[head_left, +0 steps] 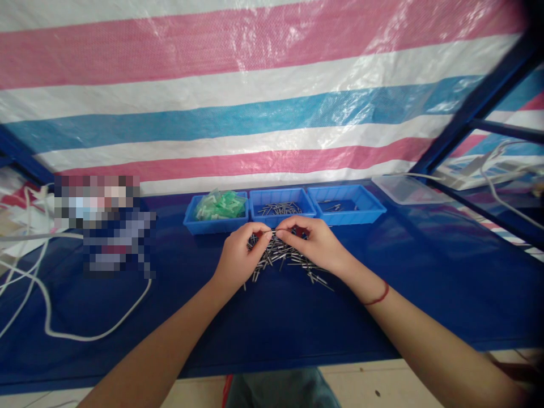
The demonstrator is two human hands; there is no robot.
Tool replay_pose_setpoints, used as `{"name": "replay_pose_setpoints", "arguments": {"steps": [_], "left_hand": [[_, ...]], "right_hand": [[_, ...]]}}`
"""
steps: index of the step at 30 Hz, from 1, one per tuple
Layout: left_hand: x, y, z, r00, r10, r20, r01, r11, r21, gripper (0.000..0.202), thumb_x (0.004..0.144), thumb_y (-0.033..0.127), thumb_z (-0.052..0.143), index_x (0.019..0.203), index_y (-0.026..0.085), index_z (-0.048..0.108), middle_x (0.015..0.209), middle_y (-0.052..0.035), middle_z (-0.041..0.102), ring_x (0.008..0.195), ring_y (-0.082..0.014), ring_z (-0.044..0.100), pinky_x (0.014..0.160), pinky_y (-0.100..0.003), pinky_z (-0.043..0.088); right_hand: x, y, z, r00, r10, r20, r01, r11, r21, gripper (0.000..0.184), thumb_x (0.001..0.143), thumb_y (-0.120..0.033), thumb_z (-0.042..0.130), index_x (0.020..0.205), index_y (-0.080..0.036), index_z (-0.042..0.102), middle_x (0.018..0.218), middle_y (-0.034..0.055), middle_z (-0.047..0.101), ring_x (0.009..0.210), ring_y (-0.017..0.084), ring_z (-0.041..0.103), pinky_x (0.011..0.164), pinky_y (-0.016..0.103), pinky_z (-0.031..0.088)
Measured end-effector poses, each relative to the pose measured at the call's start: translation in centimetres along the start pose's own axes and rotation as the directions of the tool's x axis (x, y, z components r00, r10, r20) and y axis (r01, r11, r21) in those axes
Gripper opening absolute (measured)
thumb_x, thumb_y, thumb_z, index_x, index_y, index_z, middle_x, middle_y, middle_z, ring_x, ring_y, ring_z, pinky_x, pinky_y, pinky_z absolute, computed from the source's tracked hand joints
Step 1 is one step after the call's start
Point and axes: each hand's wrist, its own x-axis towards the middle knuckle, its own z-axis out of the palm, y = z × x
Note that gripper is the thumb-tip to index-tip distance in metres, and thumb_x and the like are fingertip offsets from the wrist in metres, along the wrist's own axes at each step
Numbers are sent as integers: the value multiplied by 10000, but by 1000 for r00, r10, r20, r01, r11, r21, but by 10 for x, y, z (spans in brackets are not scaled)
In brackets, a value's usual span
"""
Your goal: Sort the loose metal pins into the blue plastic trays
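Note:
My left hand (pixel 240 255) and my right hand (pixel 312 243) meet over a loose pile of small metal pins (pixel 283 258) on the blue table (pixel 272 323). Both hands are closed in a pinch, fingertips almost touching, with a thin metal pin (pixel 268 231) held between them. A red string circles my right wrist. Behind the pile stand three blue trays: the left tray (pixel 215 218) holds green plastic pieces, the middle tray (pixel 281 208) holds metal pins, the right tray (pixel 346 205) holds a few pins.
A white cable (pixel 46 323) loops over the table's left side beside a blurred-out patch. A clear plastic lid or tray (pixel 406 188) lies at the back right. A striped tarp hangs behind; a dark blue frame post (pixel 476 102) slants on the right.

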Motion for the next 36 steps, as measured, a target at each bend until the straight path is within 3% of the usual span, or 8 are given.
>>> {"name": "replay_pose_setpoints", "arguments": {"steps": [4, 9, 22, 28, 30, 32, 36], "left_hand": [[-1, 2, 1, 1000, -13, 18, 14, 1000, -22, 94, 869, 233, 566, 897, 189, 643, 876, -13, 701, 828, -154, 646, 802, -268, 483], [-2, 0, 2, 999, -21, 38, 23, 999, -32, 127, 871, 244, 574, 957, 193, 653, 941, -32, 709, 867, -166, 651, 811, -280, 491], [-1, -2, 2, 1000, 4, 12, -4, 1000, -7, 94, 872, 250, 576, 893, 197, 651, 861, -17, 694, 800, -155, 636, 771, -276, 490], [-2, -2, 1, 1000, -2, -24, 2, 1000, -8, 103, 880, 252, 565, 924, 188, 632, 880, -20, 684, 826, -154, 630, 779, -271, 482], [-2, -3, 2, 1000, -11, -25, 11, 1000, -5, 141, 875, 262, 571, 988, 189, 614, 878, -16, 676, 823, -154, 628, 789, -277, 481], [-3, -4, 3, 1000, -16, -12, 16, 1000, -5, 227, 872, 272, 577, 1085, 192, 581, 888, -18, 672, 825, -157, 629, 803, -288, 479], [-4, -2, 4, 994, 47, 98, -51, 998, 44, 199, 888, 261, 545, 1067, 202, 610, 929, -43, 672, 881, -180, 616, 814, -307, 459]], "right_hand": [[1, 1, 0, 997, 80, -5, -78, 983, 168, 200, 790, -375, 660, 822, -178, 683, 819, 37, 697, 721, 155, 611, 674, 302, 481], [0, 1, 1, 996, 87, 2, -85, 970, 230, 201, 782, -381, 674, 814, -184, 690, 792, 32, 699, 730, 161, 618, 698, 315, 496], [-1, 2, 1, 996, 87, -6, -84, 975, 207, 232, 783, -403, 655, 857, -186, 690, 806, 34, 690, 700, 152, 606, 657, 309, 505], [1, 2, -2, 996, 35, 77, -41, 996, 81, 217, 800, -375, 637, 842, -171, 699, 822, 38, 681, 666, 136, 571, 602, 274, 462], [3, 2, -8, 1000, 24, -6, -24, 1000, -12, 229, 814, -380, 612, 834, -170, 700, 823, 41, 685, 673, 143, 572, 588, 269, 445], [5, 6, -19, 985, 17, -174, -37, 993, -112, 249, 830, -389, 578, 828, -170, 696, 818, 45, 691, 686, 157, 586, 598, 278, 446], [11, 25, -51, 848, -49, -527, -206, 887, -413, 266, 836, -379, 545, 795, -165, 697, 772, 74, 698, 691, 206, 604, 669, 341, 455]]}}
